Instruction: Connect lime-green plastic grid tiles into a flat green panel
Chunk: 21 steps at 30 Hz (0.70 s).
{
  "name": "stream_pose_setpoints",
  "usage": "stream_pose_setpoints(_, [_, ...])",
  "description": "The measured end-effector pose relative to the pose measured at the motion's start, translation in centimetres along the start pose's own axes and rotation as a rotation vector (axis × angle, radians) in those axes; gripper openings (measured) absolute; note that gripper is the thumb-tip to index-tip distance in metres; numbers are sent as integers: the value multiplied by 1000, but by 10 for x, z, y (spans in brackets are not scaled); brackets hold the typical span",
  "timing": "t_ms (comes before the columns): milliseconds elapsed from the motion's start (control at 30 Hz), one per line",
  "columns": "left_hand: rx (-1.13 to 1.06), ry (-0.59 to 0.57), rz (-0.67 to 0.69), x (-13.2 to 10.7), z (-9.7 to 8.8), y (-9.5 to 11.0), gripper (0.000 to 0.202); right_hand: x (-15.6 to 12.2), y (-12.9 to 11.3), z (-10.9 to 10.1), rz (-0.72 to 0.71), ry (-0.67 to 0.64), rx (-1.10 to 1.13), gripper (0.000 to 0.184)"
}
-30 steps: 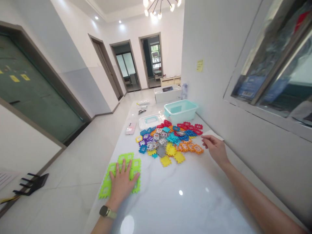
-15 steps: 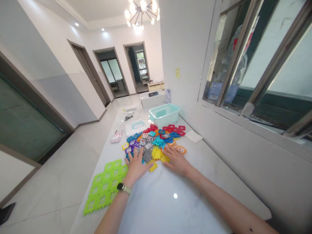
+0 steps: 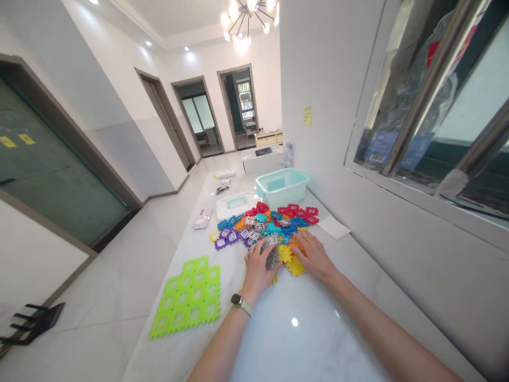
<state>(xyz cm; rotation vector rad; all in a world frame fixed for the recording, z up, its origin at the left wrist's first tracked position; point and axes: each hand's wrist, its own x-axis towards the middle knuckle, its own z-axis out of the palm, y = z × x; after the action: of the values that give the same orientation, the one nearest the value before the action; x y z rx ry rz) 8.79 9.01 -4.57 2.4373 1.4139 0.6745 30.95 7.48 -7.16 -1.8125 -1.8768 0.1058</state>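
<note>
A pile of interlocking plastic tiles in several colours lies on the white table. At its near side my left hand [image 3: 259,269], with a watch [image 3: 237,300] on the wrist, curls its fingers and thumb round some grey tiles [image 3: 272,260]. My right hand [image 3: 316,257] is bent over orange tiles [image 3: 297,247], its thumb and fingers on either side of them. Yellow tiles [image 3: 295,266] lie between the two hands. Purple tiles [image 3: 232,237] with white window inserts sit to the left. A joined green panel of tiles [image 3: 189,296] lies flat, apart from the pile.
Behind the pile stand a mint-coloured tub [image 3: 283,190] and its pale lid [image 3: 235,206]. A pink phone [image 3: 202,218] lies near the left edge of the table [image 3: 278,339]. White paper [image 3: 334,227] lies at right by the wall. A white box [image 3: 262,160] stands farther back.
My left hand has moved right, from spread fingers on the tiles to a curl round the grey ones. My right hand has drawn over the orange tiles. The camera view has turned left.
</note>
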Motion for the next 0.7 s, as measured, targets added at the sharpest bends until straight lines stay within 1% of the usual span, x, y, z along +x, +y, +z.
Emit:
stream_pose_setpoints(33, [-40, -7, 4, 0, -3, -3, 69, 1, 0, -1, -14, 15, 21, 54])
stream_pose_setpoints(133, [-102, -76, 42, -3, -16, -12, 107, -1, -6, -11, -71, 73, 65, 46])
stream_pose_setpoints(167, [-100, -102, 66, -6, -20, -15, 113, -4, -11, -15, -112, 88, 75, 43])
stream_pose_setpoints(200, [-92, -116, 87, -9, -24, -17, 111, -6, -18, -18, -168, 94, 85, 40])
stream_pose_setpoints(267, [-69, -104, 103, -18, -29, -22, 93, -13, -34, -22, -300, 65, 107, 37])
stream_pose_setpoints(333, [-57, -70, 109, -27, -31, -27, 67, -18, -50, -20, -405, 2, 116, 39])
stream_pose_setpoints(400, [-59, -27, 120, -33, -30, -29, 40, -20, -61, -13, -458, -42, 109, 36])
stream_pose_setpoints(467, [-94, 23, 138, -36, -29, -28, 22, -19, -63, -6, -472, -32, 117, 31])
stream_pose_setpoints(533, [-199, 72, 139, -36, -31, -26, 13, -15, -59, -4, -468, 16, 169, 31])
stream_pose_setpoints(600, [-378, 120, 96, -35, -36, -24, 11, -12, -53, -7, -443, 68, 257, 31])
stream_pose_setpoints(633, [-462, 143, 58, -35, -39, -24, 12, -11, -52, -11, -412, 96, 311, 29])
stream_pose_setpoints(700, [-582, 176, -27, -35, -45, -26, 16, -13, -53, -18, -295, 130, 446, 22])
